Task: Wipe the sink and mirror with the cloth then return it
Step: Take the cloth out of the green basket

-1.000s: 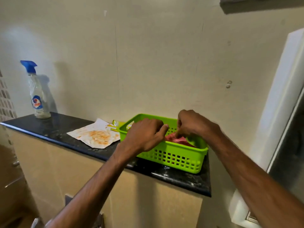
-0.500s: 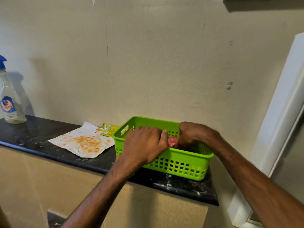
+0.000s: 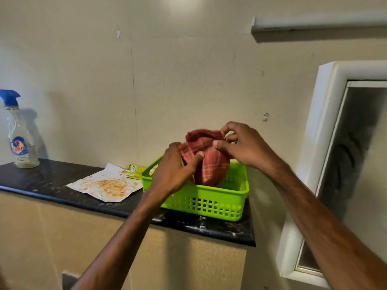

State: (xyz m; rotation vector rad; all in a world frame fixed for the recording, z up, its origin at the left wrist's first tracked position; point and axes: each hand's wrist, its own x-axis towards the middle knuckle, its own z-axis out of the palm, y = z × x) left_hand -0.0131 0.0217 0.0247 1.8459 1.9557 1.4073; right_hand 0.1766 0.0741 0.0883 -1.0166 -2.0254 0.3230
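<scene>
A red checked cloth (image 3: 209,164) hangs bunched above the green plastic basket (image 3: 209,200), its lower end still inside. My left hand (image 3: 173,170) grips the cloth's left side with thumb and fingers. My right hand (image 3: 240,143) pinches the cloth's top edge at the right. The basket stands on a black stone ledge (image 3: 41,181) against the wall. A mirror in a white frame (image 3: 314,143) hangs on the wall at the right. The sink is out of view.
A spray bottle with a blue trigger (image 3: 17,132) stands at the ledge's left end. A stained white paper (image 3: 104,185) and a yellow packet (image 3: 135,171) lie left of the basket. A light fitting (image 3: 314,28) is mounted high on the wall.
Both hands were down in the basket; now they have risen and lifted the red cloth mostly out of it. The view has shifted left and up.
</scene>
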